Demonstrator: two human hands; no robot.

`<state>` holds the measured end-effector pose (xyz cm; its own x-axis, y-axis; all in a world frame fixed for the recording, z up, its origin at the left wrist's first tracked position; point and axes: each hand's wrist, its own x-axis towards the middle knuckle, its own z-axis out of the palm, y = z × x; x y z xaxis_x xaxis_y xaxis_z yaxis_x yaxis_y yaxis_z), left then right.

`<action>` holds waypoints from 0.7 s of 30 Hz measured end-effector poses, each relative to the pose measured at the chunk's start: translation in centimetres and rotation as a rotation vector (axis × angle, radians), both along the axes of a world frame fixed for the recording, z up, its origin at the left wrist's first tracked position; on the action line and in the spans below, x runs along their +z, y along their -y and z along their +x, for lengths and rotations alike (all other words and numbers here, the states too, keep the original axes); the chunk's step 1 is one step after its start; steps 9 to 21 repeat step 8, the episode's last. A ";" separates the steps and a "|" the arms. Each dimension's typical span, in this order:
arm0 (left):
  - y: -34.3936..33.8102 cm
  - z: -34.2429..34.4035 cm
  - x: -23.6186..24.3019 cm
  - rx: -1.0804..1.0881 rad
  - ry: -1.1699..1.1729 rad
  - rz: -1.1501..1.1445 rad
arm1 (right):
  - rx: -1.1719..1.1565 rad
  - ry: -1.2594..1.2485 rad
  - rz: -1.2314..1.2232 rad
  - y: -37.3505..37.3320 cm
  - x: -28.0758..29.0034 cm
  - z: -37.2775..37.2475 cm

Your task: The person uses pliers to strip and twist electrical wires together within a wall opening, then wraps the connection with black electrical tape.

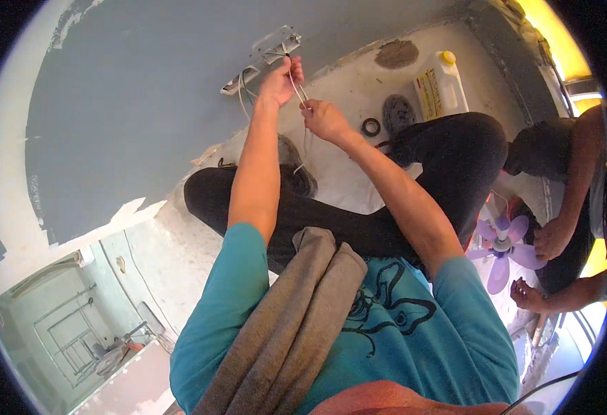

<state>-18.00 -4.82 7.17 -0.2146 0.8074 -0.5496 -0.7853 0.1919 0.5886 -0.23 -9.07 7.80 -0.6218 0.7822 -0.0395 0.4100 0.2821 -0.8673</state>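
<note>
Two thin white wires (296,88) run out from an opened wall box (282,50) in the grey wall and past both of my hands. My left hand (280,82), its fingers curled, closes round them just below the box. A little lower and to the right, my right hand (326,120) pinches the same wires between thumb and fingers. A dark bit shows on the wires above my left fingers, too small to make out. Beside it, a second wall opening (240,81) has loose wires hanging out. The tips inside my right fingers are hidden.
On the floor lie a black tape roll (370,127) and a white jug (442,90) with a yellow cap, near my shoe (399,111). At right, a co-worker's hand (554,238) is by a purple fan (501,245). A grey cloth (282,325) hangs over me.
</note>
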 end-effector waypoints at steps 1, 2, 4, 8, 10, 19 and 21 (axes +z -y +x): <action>0.0 -0.3 -0.3 -0.017 0.011 0.011 | 0.006 0.002 -0.003 0.2 0.1 -0.1; 0.3 -1.2 -0.6 -0.028 0.013 0.024 | 0.042 0.038 0.056 0.4 0.4 -0.5; 0.5 -2.2 -0.9 -0.047 -0.088 0.004 | 0.078 0.066 0.127 0.3 1.0 -0.9; -0.1 0.0 -0.9 -0.090 -0.582 -0.177 | 0.216 0.271 0.199 -0.7 0.1 0.0; -0.1 0.0 -0.9 -0.090 -0.582 -0.177 | 0.216 0.271 0.199 -0.7 0.1 0.0; -0.1 0.0 -0.9 -0.090 -0.582 -0.177 | 0.216 0.271 0.199 -0.7 0.1 0.0; -0.1 0.0 -0.9 -0.090 -0.582 -0.177 | 0.216 0.271 0.199 -0.7 0.1 0.0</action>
